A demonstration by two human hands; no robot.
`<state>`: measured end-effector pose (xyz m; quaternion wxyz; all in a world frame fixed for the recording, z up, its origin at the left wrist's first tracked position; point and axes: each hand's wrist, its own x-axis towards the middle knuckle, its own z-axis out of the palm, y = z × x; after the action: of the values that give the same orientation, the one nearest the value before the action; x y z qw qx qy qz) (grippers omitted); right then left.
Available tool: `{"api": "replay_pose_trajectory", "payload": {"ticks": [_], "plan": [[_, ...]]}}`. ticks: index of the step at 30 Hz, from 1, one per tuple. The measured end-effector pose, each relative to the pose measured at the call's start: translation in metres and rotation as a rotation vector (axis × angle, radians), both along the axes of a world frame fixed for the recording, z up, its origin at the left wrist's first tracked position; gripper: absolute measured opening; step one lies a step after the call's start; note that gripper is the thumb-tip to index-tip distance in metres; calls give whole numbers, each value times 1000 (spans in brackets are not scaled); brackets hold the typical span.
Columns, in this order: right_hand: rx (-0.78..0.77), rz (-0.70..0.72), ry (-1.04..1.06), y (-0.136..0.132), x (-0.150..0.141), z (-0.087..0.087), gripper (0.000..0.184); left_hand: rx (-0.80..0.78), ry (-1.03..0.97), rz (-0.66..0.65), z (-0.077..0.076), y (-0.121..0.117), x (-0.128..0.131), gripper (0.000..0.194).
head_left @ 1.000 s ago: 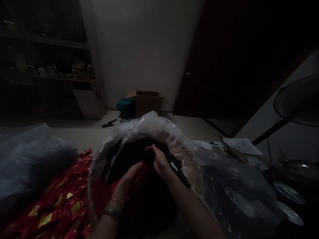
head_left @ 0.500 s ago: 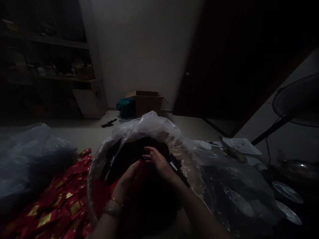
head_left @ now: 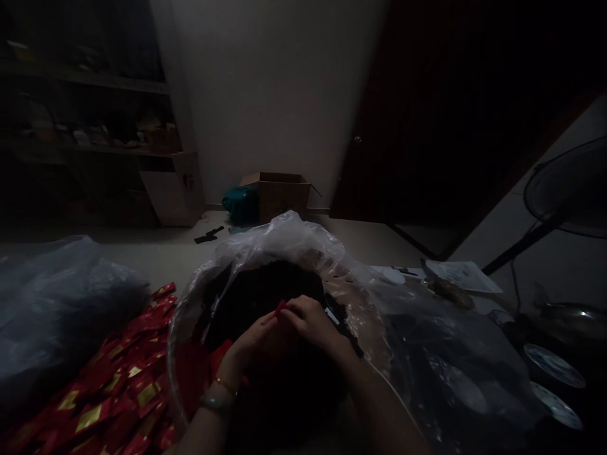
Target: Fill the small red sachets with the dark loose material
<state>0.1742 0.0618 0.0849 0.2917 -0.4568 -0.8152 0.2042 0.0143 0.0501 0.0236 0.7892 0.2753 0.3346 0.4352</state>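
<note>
Red pouch (head_left: 280,308), just below the middle of the frame, is caught between two bare hands, its tip poking up where the fingertips meet. From where I stand, the right hand (head_left: 309,318) pinches that tip between thumb and bent fingers. The left hand (head_left: 256,333) lies along the other side, fingertips against the pouch; how firmly they press I cannot tell, as the light is poor and the palm is hidden.

Beneath the hands is a wide container lined with clear plastic (head_left: 289,230), holding a dark, loose-looking heap (head_left: 270,284). Red packets (head_left: 145,395) with gold labels lie piled at the lower left of the frame, beside a big plastic bag (head_left: 61,309).

I'd judge the pouch light and thin, soft enough to fold under a thumb, perhaps a little slick on the outside. It hardly looks fragile, though a hard squeeze in the middle would likely crumple it. The top edge seems the best place to pinch, near a corner, with the other palm supporting the body from below. Whether anything is inside, I can't see.
</note>
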Motion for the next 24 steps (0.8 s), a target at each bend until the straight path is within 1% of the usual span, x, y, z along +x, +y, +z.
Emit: {"api": "replay_pose_trajectory", "payload": {"ticks": [2, 3, 4, 6, 8, 9, 11, 13, 14, 15, 16, 18, 20, 22, 24], "plan": [[-9, -109, 73, 3, 4, -3, 18, 89, 107, -157, 4, -2, -1, 42], [-35, -125, 119, 3, 5, -5, 21, 126, 153, -211, 5, -4, -1, 44], [-80, -113, 167, 3, 6, -7, 26, 153, 185, -236, 6, -5, 0, 44], [-182, -36, 263, 2, 7, -9, 34, 158, 207, -217, 7, -7, 2, 41], [-218, 0, 387, 1, 9, -10, 37, 144, 220, -181, 7, -9, 4, 40], [-203, -26, 456, 1, 11, -10, 38, 136, 225, -162, 7, -9, 5, 41], [-127, -154, 554, 3, 18, -9, 37, 131, 227, -107, 8, -8, 7, 42], [-27, -286, 548, 5, 26, -8, 38, 121, 211, -57, 9, -6, 8, 44], [18, -319, 518, 6, 29, -8, 40, 106, 202, -51, 10, -5, 8, 45], [51, -315, 481, 6, 30, -9, 42, 82, 191, -55, 10, -5, 9, 49], [68, -279, 441, 6, 30, -11, 42, 53, 179, -64, 10, -4, 9, 55], [52, -160, 356, 5, 26, -15, 33, -9, 154, -74, 9, -3, 9, 64], [11, -78, 277, 3, 18, -20, 22, -55, 129, -78, 6, -2, 11, 67], [-33, -86, 232, 3, 12, -23, 17, -87, 126, -91, 2, -2, 13, 67], [-79, -108, 206, 2, 9, -25, 23, -123, 129, -99, -1, -3, 15, 65]]}}
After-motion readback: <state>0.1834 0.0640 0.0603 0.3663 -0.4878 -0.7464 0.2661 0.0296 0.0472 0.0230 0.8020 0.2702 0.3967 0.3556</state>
